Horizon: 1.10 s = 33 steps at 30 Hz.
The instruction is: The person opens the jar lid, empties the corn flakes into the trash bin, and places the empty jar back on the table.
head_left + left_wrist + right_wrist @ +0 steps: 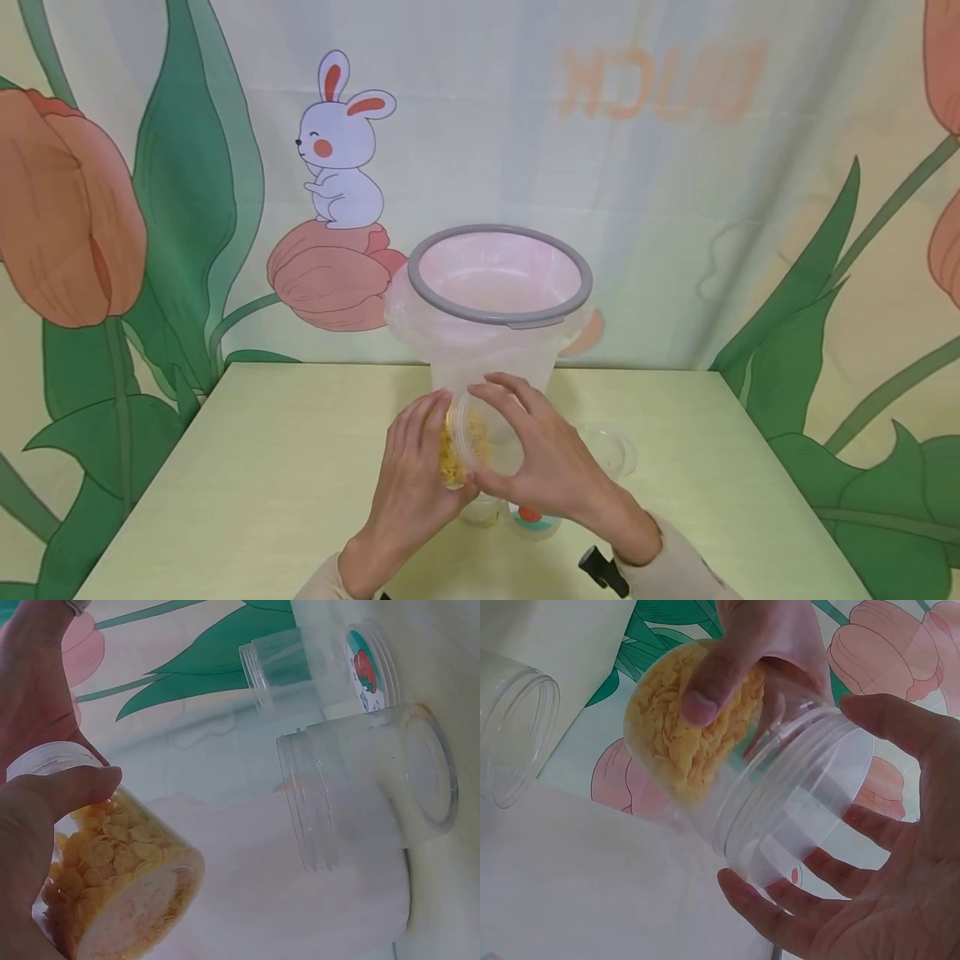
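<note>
A clear plastic jar (pixel 467 446) partly filled with yellow cornflakes is held above the table, lying on its side in front of a tall clear container. My left hand (pixel 415 479) grips the jar's filled bottom end (pixel 120 877), thumb across its side (pixel 709 690). The jar's open, lidless mouth (pixel 802 802) points toward my right hand (pixel 542 462). That hand (pixel 877 900) cups the mouth end, fingers curved under the rim and thumb above it. The flakes (pixel 675 742) lie heaped at the closed end.
The tall clear container with a grey ring rim (pixel 498 287) stands at the table's back middle. On the pale green table (pixel 262 467) under my hands lie empty clear jars (pixel 367 787) (pixel 281 667) and a lid with a red and teal sticker (pixel 531 517). A flower-print backdrop hangs behind.
</note>
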{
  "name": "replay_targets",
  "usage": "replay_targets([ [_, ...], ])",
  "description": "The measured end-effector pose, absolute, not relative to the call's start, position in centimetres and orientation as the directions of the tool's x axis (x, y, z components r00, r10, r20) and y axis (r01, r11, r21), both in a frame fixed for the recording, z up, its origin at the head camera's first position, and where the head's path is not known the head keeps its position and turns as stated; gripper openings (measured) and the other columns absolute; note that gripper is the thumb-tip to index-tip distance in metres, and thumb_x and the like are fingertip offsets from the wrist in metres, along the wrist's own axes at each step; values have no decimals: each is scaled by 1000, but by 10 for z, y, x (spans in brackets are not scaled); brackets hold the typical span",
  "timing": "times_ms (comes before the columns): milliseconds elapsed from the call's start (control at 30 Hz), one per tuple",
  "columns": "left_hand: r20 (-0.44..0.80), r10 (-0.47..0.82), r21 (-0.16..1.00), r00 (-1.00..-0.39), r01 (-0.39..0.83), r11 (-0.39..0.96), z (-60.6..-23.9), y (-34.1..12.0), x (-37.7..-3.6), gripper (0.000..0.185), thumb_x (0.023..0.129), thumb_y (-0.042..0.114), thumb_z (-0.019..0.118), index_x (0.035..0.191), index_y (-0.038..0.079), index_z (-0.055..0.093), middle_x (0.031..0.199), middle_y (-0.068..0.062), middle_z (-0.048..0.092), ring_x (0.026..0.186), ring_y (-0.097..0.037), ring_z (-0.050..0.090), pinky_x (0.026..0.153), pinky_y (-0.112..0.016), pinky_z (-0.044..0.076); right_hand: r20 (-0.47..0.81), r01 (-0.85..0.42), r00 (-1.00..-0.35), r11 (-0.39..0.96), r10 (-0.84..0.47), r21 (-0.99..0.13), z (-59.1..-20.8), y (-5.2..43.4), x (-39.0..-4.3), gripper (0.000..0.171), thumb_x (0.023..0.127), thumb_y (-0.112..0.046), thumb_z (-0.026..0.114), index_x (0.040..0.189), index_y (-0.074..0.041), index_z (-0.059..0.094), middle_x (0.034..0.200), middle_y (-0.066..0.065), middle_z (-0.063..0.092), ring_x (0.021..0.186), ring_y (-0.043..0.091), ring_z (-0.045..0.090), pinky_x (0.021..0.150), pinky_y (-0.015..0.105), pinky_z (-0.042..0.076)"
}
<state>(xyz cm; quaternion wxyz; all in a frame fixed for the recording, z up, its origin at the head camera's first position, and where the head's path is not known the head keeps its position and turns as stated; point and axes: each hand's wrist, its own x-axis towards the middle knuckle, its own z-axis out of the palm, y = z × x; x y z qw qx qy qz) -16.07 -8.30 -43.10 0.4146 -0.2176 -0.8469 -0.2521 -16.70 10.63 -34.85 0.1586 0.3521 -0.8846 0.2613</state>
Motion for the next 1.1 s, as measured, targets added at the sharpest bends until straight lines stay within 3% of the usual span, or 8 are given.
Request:
replay_targets([
  [233,788,115,317,-605,559,766,-429,-91,-161,108,56,34,94,143,1,40,142,-14,47,129,-33,45,108,-49,38,507,-740,-662,588,-552,-327,-343,112,-168,84,73,-41,81,147,-31,42,154,-1,37,133,21,49,86,42,56],
  [533,748,58,389,-661,509,768,-425,-108,-161,118,51,30,97,148,6,34,143,-14,47,132,-31,43,111,-49,35,504,-728,-676,594,-538,-342,-346,113,-168,82,77,-42,77,149,-33,39,154,4,38,133,27,49,88,47,55],
  [800,735,4,417,-678,456,786,-425,-128,-166,120,49,28,98,148,6,34,142,-15,47,129,-34,45,105,-54,39,433,-686,-725,619,-535,-384,-363,111,-169,82,79,-48,75,150,-35,37,154,-1,39,138,22,45,91,46,54],
  [1100,733,-43,440,-679,425,791,-421,-149,-168,116,53,28,95,148,7,33,138,-16,48,125,-35,46,102,-54,39,395,-689,-722,640,-568,-340,-381,100,-167,80,76,-52,77,147,-35,43,152,-3,42,135,19,47,89,42,55],
])
